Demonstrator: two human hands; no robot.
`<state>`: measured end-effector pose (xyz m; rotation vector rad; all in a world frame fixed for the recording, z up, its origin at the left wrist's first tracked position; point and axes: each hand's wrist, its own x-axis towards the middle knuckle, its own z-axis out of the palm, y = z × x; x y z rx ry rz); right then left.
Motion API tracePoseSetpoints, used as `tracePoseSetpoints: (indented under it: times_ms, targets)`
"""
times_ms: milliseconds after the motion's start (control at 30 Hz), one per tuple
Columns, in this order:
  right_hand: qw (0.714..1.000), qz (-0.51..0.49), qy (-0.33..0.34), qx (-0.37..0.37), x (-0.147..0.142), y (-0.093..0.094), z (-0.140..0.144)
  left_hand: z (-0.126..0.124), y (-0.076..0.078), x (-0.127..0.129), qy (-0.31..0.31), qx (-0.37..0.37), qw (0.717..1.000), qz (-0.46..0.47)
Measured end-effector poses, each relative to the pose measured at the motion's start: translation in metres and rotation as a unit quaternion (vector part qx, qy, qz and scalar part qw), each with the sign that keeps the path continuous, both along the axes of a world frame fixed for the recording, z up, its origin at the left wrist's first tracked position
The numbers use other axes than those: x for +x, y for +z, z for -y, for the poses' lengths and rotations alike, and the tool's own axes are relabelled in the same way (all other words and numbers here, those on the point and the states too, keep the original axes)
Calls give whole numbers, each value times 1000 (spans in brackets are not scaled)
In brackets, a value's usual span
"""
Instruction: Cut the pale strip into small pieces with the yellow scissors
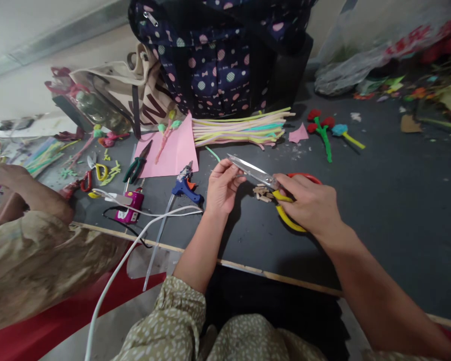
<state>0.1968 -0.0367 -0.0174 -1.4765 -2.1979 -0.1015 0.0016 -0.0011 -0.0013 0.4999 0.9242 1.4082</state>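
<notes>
My left hand (223,188) is closed in a pinch on a thin green pipe cleaner (213,154), whose end sticks out past the fingertips. In my right hand (308,203) is a pair of scissors (252,169) with yellow and red handles. The blades point left, and their tips reach the fingers of my left hand. They look nearly closed, and I cannot tell whether they touch the pipe cleaner. Small tan cut pieces (262,193) lie on the dark table below the scissors.
Behind my hands lies a bundle of pipe cleaners (240,131) beside pink paper (169,160). A blue glue gun (187,186), pliers (137,163) and a purple power strip (130,206) with cables are left. Fuzzy flowers (323,128) lie right. A co-worker's hand (7,178) is far left.
</notes>
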Motion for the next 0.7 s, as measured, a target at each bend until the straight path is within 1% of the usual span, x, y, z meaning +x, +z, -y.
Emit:
tracePoseSetpoints:
  times_ms: [100,167,400,567,700]
  targets:
    - [1000,2,-2,5,0,0,0,1,1,1,35,22,999,-21]
    - [1000,3,-3,8,0,0,-1,2,2,2,46,34,998,-26]
    - [1000,18,-6,9,1,0,0,1,0,1,43,44,997,-47]
    - [999,31,-5,8,2,-1,1,1,1,1,59,47,995,-59]
    - [1000,6,-4,-8,3,1,1,1,1,1,56,36,996,-61]
